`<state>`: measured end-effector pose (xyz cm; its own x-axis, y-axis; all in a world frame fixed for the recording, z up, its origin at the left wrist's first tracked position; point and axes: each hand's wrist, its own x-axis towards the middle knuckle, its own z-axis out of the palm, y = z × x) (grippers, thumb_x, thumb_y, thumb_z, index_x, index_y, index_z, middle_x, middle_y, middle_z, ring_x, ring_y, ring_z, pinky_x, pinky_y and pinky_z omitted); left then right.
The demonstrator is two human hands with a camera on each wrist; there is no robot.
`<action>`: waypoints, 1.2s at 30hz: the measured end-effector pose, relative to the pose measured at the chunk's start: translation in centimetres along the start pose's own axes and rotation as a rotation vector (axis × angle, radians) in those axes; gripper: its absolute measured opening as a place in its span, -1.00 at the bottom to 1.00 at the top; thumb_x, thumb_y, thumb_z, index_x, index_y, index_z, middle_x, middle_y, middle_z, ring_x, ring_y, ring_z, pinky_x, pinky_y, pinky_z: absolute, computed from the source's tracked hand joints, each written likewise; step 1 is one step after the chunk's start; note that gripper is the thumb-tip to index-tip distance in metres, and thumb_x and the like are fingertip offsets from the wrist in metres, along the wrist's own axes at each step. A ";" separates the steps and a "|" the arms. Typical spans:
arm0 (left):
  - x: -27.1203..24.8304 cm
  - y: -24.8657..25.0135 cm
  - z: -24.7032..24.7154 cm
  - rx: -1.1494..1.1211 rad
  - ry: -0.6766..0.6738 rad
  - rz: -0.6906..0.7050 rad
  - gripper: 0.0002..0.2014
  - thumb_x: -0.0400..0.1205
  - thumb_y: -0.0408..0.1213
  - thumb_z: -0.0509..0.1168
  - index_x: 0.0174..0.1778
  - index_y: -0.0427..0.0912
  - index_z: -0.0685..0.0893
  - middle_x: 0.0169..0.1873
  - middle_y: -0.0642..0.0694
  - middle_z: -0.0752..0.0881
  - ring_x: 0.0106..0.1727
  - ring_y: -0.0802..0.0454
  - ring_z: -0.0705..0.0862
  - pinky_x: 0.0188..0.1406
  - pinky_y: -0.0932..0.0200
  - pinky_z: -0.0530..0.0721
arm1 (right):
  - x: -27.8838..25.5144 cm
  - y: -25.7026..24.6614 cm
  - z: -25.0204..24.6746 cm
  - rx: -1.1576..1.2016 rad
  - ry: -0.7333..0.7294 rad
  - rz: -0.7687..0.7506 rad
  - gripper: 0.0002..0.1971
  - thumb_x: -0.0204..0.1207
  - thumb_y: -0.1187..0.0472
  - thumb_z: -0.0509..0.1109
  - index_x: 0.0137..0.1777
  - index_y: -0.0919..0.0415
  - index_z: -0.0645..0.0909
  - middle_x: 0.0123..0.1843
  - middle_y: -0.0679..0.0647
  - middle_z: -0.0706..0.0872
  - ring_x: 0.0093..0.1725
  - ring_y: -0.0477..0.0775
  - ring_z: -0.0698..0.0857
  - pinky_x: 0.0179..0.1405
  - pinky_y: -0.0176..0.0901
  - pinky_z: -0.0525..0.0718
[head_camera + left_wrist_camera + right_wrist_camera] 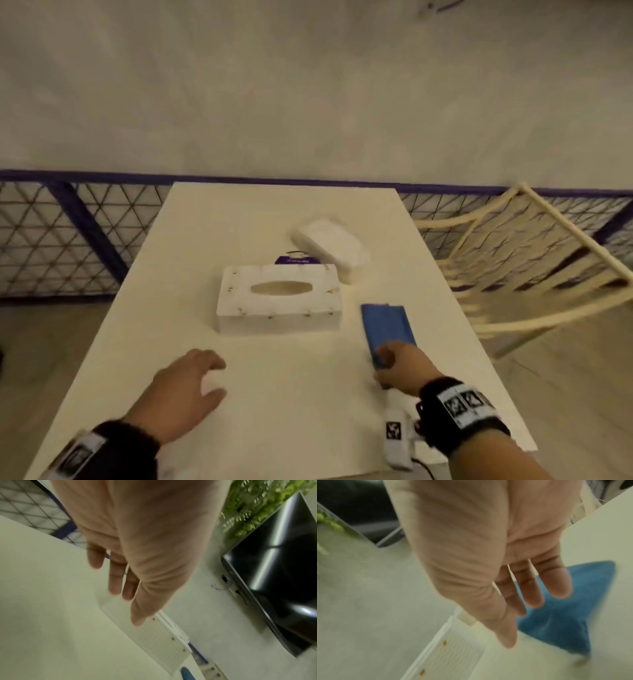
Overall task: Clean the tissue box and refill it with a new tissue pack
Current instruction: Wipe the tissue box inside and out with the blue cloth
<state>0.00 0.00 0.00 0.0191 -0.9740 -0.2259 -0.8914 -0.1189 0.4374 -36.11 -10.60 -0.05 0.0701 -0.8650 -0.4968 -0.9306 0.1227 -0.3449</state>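
Note:
A white tissue box (279, 298) with an oval slot and small brown spots stands in the middle of the white table (239, 212). Behind it to the right lies a white tissue pack (330, 245). A folded blue cloth (387, 325) lies right of the box. My right hand (385, 361) is over the cloth's near end; in the right wrist view the right hand (530, 608) has straight fingers above the cloth (565, 615), beside the box (453, 660). My left hand (214, 378) hovers, fingers spread, in front of the box. The left hand (125, 599) holds nothing near the box (154, 639).
A purple-labelled item (296, 260) peeks out behind the box. A pale wooden chair (520, 260) stands off the table's right side. A purple mesh fence (68, 240) runs behind the table. A dark screen (283, 574) hangs on the wall.

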 end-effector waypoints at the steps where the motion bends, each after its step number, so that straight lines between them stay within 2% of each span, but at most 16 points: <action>1: 1.5 1.0 0.0 0.055 0.056 0.009 -0.60 0.51 0.04 0.37 0.26 0.27 0.49 0.25 0.16 0.53 0.28 0.14 0.56 0.18 0.23 0.41 | 1.5 -0.4 -0.1 -0.056 0.005 -0.006 -0.59 0.40 0.15 0.48 0.27 0.02 0.59 0.27 0.06 0.67 0.28 0.12 0.67 0.23 -0.14 0.62; 3: 3.8 3.0 0.7 0.143 0.119 0.021 -0.39 0.55 0.01 0.33 0.52 0.10 0.33 0.48 0.09 0.36 0.46 0.04 0.39 0.30 0.06 0.29 | 3.7 -1.5 0.4 -0.166 -0.034 0.013 -0.36 0.42 0.20 0.42 0.54 0.03 0.39 0.53 0.09 0.48 0.48 0.23 0.50 0.44 0.01 0.54; 5: 6.2 3.8 1.0 0.246 0.140 0.008 -0.24 0.53 -0.03 0.31 0.64 0.05 0.15 0.61 0.05 0.18 0.57 0.02 0.22 0.38 -0.03 0.19 | 5.4 -1.9 0.3 -0.237 -0.029 0.047 -0.25 0.44 0.23 0.38 0.63 0.02 0.20 0.63 0.14 0.29 0.58 0.33 0.34 0.50 0.15 0.47; 8: 9.3 4.7 1.0 0.359 0.073 0.009 -0.12 0.47 -0.13 0.32 0.66 0.01 -0.01 0.67 0.02 0.00 0.65 0.02 0.03 0.48 -0.13 0.08 | 6.3 -1.9 0.4 -0.322 -0.091 0.071 -0.10 0.47 0.27 0.35 0.69 -0.10 -0.10 0.74 0.04 -0.12 0.68 0.38 0.01 0.59 0.28 0.29; 11: 11.1 4.9 1.3 0.425 0.009 -0.041 -0.11 0.44 -0.25 0.32 0.66 -0.02 -0.01 0.67 0.02 0.01 0.67 -0.01 0.00 0.50 -0.23 0.06 | 6.9 -2.0 1.4 -0.384 -0.190 0.099 -0.05 0.50 0.26 0.33 0.67 -0.19 -0.25 0.73 0.01 -0.31 0.70 0.38 -0.12 0.61 0.36 0.19; 13: 11.7 4.8 1.4 0.442 0.021 -0.052 -0.15 0.42 -0.31 0.30 0.63 -0.01 0.07 0.64 0.01 0.13 0.66 -0.03 0.05 0.48 -0.28 0.07 | 6.9 -1.9 1.8 -0.405 -0.199 0.112 -0.07 0.51 0.22 0.35 0.68 -0.15 -0.21 0.74 0.03 -0.25 0.69 0.41 -0.07 0.60 0.36 0.21; 15: 11.5 4.8 1.4 0.461 0.039 -0.041 -0.20 0.41 -0.34 0.28 0.60 0.02 0.16 0.59 0.03 0.25 0.63 -0.02 0.15 0.44 -0.32 0.07 | 6.4 -1.7 2.0 -0.344 -0.107 0.099 -0.21 0.49 0.23 0.37 0.66 -0.07 0.07 0.71 0.04 0.03 0.65 0.42 0.08 0.56 0.31 0.33; 18: 10.4 4.7 2.0 0.482 0.070 -0.007 -0.23 0.41 -0.35 0.28 0.56 0.07 0.20 0.53 0.07 0.34 0.57 0.03 0.26 0.39 -0.31 0.09 | 4.9 -1.1 2.4 -0.249 0.024 0.058 -0.54 0.49 0.25 0.36 0.42 0.05 0.50 0.44 0.14 0.52 0.45 0.34 0.44 0.39 0.14 0.56; 21: 9.5 4.3 2.3 0.430 0.081 0.004 -0.24 0.39 -0.25 0.31 0.54 0.16 0.25 0.48 0.13 0.40 0.51 0.07 0.32 0.29 -0.22 0.14 | 3.3 -1.5 0.7 -0.123 0.078 0.068 -0.67 0.50 0.29 0.32 0.27 0.16 0.60 0.26 0.21 0.69 0.27 0.25 0.64 0.22 -0.04 0.61; 23: 9.2 4.3 1.9 0.382 0.054 -0.007 -0.23 0.36 -0.20 0.34 0.52 0.21 0.28 0.44 0.15 0.44 0.46 0.07 0.36 0.22 -0.15 0.18 | 2.3 -3.6 -1.7 -0.013 0.155 0.002 -0.67 0.49 0.32 0.31 0.26 0.16 0.61 0.22 0.20 0.71 0.24 0.26 0.66 0.21 -0.06 0.59; 25: 9.2 4.4 1.2 0.306 0.038 -0.037 -0.20 0.34 -0.22 0.35 0.53 0.21 0.26 0.37 0.13 0.52 0.40 0.05 0.42 0.20 -0.11 0.21 | 1.2 -7.3 -3.6 0.022 0.277 -0.232 -0.72 0.43 0.27 0.35 0.13 0.04 0.64 0.12 0.19 0.72 0.15 0.32 0.66 0.22 0.04 0.62; 26: 9.3 4.4 0.9 0.265 0.028 -0.060 -0.19 0.33 -0.25 0.35 0.53 0.19 0.23 0.34 0.14 0.55 0.37 0.05 0.45 0.19 -0.09 0.23 | 0.9 -9.4 -3.6 -0.034 0.336 -0.367 -0.75 0.43 0.20 0.37 0.10 -0.05 0.63 0.10 0.17 0.70 0.12 0.34 0.63 0.19 0.11 0.61; 28: 9.5 4.2 0.4 0.204 0.008 -0.097 -0.15 0.31 -0.28 0.36 0.53 0.14 0.17 0.31 0.15 0.58 0.35 0.06 0.49 0.19 -0.06 0.23 | 1.0 -13.6 -1.6 -0.186 0.412 -0.523 -0.70 0.53 0.07 0.33 0.25 -0.12 0.63 0.16 0.11 0.62 0.18 0.32 0.51 0.16 0.09 0.57; 29: 9.6 4.1 0.2 0.193 0.000 -0.107 -0.14 0.31 -0.27 0.37 0.53 0.11 0.15 0.29 0.14 0.60 0.34 0.06 0.51 0.18 -0.06 0.23 | 1.4 -15.4 0.1 -0.253 0.389 -0.562 -0.68 0.57 0.06 0.29 0.31 -0.12 0.62 0.23 0.11 0.59 0.26 0.33 0.47 0.19 0.09 0.55; 33: 9.7 4.2 0.1 0.241 -0.025 -0.104 -0.17 0.31 -0.26 0.38 0.50 0.03 0.17 0.04 0.02 0.63 0.23 -0.06 0.58 0.09 -0.06 0.26 | 3.1 -17.3 6.2 -0.439 -0.001 -0.632 -0.47 0.57 0.32 0.24 0.55 0.01 0.43 0.65 0.13 0.31 0.62 0.28 0.25 0.60 0.08 0.25; 36: 9.5 4.1 0.3 0.257 -0.028 -0.084 -0.17 0.28 -0.28 0.38 0.48 0.09 0.19 0.06 0.07 0.58 0.28 -0.01 0.55 0.07 -0.05 0.23 | 3.9 -14.1 4.3 -0.348 -0.010 -0.655 -0.39 0.50 0.44 0.29 0.53 0.01 0.45 0.66 0.07 0.33 0.65 0.18 0.26 0.64 -0.07 0.16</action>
<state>-3.63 -9.66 -0.65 0.0889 -0.9566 -0.2776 -0.9729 -0.1431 0.1814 -21.14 -13.65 -0.52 0.6518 -0.7033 -0.2837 -0.7569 -0.5797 -0.3017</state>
